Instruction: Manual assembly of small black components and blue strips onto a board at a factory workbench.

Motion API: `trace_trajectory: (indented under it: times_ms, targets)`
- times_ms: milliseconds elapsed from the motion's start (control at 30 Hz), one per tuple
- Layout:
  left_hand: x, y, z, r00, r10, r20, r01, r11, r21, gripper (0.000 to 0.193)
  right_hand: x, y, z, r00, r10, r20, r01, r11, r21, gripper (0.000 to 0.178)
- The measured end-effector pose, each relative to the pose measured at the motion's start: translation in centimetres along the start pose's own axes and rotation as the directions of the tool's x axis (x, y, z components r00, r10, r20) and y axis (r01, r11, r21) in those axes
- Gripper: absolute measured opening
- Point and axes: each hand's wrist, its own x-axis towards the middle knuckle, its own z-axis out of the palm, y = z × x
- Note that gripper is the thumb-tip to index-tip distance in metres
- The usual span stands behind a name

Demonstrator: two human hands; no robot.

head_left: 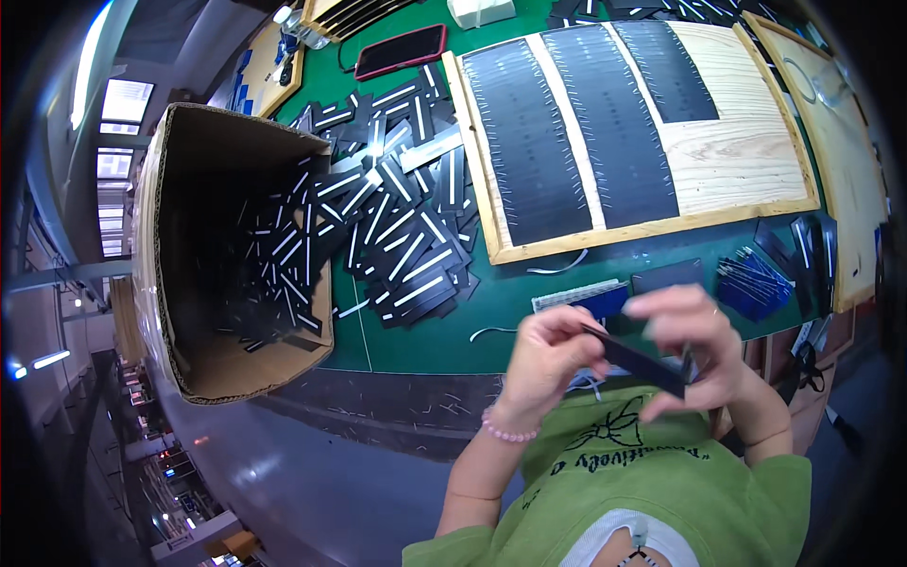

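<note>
A flat black rectangular piece [642, 364] is held up in front of my green shirt. My left hand [550, 357] pinches its left end between thumb and fingers. Around its right end is my right hand [699, 345], with fingers curved and smeared by motion; whether it grips the piece cannot be made out. A small dark thing shows by the right palm, too unclear to name. Just beyond the hands lie a flat black piece [667, 275] and a white-edged stack [581, 295] beside dark blue material.
A wooden tray [652, 219] holds rows of black pieces. Loose black pieces with white strips [406, 236] pile up at left, beside an open cardboard box [241, 378] containing more. A phone [402, 52] lies at the back; thin pin-like pieces [756, 274] sit on blue at right.
</note>
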Motion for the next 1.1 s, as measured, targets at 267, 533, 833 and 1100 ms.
trace_trajectory:
  times_ms: [267, 533, 833, 1100]
  targets:
    - [-2.5, 9.4, -5.1, 0.702, 0.712, -0.016, 0.310, -0.285, 0.907, 0.037, -0.8, 0.8, -3.8, 0.995, 0.104, 0.008, -0.078, 0.789, -0.609, 0.045]
    - [-2.8, 11.1, -7.6, 0.681, 0.732, -0.003, 0.335, -0.308, 0.891, 0.022, -1.9, 3.7, -3.8, 0.943, 0.323, 0.076, -0.146, 0.609, -0.780, 0.042]
    - [-3.5, 6.0, 2.3, 0.835, 0.516, -0.192, -0.144, 0.541, 0.829, 0.030, 0.9, 1.4, -1.4, 0.998, -0.051, 0.041, 0.066, 0.732, -0.678, 0.023]
    - [-1.3, 2.2, 2.7, 0.917, 0.380, -0.120, -0.088, 0.488, 0.868, 0.031, 1.4, 1.6, 2.6, 0.919, -0.279, 0.280, 0.395, 0.647, -0.652, 0.025]
